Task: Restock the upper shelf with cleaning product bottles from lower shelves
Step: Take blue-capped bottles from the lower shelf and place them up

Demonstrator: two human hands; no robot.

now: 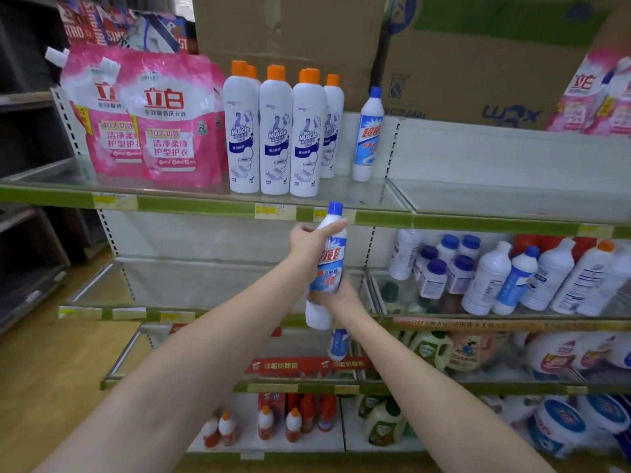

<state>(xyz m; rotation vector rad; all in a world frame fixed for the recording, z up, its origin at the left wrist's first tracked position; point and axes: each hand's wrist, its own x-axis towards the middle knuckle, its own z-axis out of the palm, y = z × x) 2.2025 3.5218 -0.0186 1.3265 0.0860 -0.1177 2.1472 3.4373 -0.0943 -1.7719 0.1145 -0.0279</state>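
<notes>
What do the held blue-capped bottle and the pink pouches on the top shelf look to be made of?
Held bottle: opaque white plastic, smooth with a slight sheen, printed blue label, blue plastic cap. Pink pouches: likely flexible plastic film, glossy, judging by the creases and highlights.

Orange-capped bottles (pixel 275 131) read "Mr Muscle"; pouches (pixel 167 124) "立白".

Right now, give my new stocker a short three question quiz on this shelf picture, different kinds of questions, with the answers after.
1. True or false: the held bottle already stands on the upper shelf.
2. What cap colour do the Mr Muscle bottles have?
3. The matching blue-capped bottle up top stands: A) left of the pink pouches, B) right of the Mr Muscle bottles, C) on a carton.

Key: 1 false, the left hand and right hand grip it below the shelf; 2 orange; 3 B.
</notes>
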